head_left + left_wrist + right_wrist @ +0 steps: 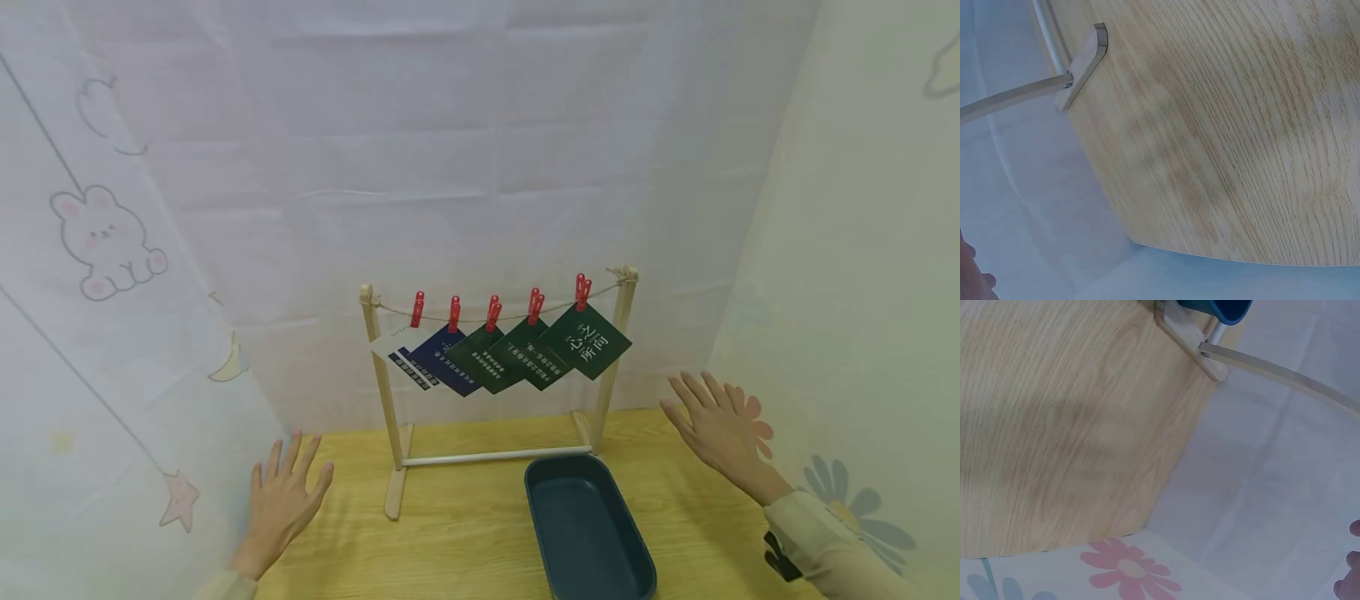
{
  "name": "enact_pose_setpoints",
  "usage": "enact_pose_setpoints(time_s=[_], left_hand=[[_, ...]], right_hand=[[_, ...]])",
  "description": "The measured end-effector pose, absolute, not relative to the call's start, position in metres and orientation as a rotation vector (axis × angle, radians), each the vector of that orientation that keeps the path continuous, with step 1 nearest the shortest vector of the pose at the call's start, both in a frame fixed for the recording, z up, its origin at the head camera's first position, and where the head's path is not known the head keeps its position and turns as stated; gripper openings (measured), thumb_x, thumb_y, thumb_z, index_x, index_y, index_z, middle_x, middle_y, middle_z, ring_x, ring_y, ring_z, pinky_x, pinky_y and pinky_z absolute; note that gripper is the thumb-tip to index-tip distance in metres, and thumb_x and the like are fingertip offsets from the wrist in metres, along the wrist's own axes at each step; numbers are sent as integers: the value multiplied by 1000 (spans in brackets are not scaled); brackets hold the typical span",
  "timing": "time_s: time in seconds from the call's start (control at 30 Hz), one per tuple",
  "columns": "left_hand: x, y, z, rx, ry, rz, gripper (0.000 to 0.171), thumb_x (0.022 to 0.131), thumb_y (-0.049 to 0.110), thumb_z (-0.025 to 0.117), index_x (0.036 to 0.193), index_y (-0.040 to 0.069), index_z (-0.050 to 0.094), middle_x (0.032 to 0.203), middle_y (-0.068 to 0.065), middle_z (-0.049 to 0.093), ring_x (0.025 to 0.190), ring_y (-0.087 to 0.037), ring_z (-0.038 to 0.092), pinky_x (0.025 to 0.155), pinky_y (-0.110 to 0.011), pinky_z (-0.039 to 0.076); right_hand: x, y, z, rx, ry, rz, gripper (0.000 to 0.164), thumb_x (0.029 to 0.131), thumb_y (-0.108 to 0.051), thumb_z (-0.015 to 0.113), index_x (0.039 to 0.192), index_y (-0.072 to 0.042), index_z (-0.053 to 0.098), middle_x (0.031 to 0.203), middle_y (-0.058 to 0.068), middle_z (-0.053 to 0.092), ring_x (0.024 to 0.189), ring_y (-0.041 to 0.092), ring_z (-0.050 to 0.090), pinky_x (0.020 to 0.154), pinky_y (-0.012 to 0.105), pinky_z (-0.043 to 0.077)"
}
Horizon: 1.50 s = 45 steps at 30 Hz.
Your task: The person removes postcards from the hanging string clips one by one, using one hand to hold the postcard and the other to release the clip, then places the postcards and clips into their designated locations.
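A small wooden rack (387, 400) stands at the back of the table, with a twine line (600, 292) strung between its posts. Several cards hang in an overlapping row: a white card (393, 341) at the left, a dark blue card (442, 367), then green ones, ending in a green card (558, 337) at the right. Each is held by a red clothespin (417, 310). My left hand (281, 500) is over the left part of the table, fingers spread, holding nothing. To the rack's right, my right hand (716, 429) also has spread fingers and holds nothing.
A dark blue tray (534, 521) sits on the wooden table (457, 533), in front of the rack's right foot. White sheets (480, 167) with printed drawings hang behind and at both sides.
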<state>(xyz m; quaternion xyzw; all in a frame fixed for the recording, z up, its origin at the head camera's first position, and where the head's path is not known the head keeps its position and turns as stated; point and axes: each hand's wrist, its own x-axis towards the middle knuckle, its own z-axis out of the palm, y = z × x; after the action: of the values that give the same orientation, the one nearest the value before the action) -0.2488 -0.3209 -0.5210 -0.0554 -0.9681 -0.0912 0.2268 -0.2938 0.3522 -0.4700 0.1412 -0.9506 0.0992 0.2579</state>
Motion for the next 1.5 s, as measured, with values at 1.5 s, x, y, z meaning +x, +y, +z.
enact_pose_setpoints(time_s=[1.5], left_hand=[[-249,-294,-525,-140,-2681,-459,61,103,48,43,150,7,40,153,-28,31,135,-53,28,102,-73,28]], right_hand=[[-288,285,-402,513,-2382,242,58,102,-43,51,143,-3,48,147,21,44,140,43,29,113,61,19]])
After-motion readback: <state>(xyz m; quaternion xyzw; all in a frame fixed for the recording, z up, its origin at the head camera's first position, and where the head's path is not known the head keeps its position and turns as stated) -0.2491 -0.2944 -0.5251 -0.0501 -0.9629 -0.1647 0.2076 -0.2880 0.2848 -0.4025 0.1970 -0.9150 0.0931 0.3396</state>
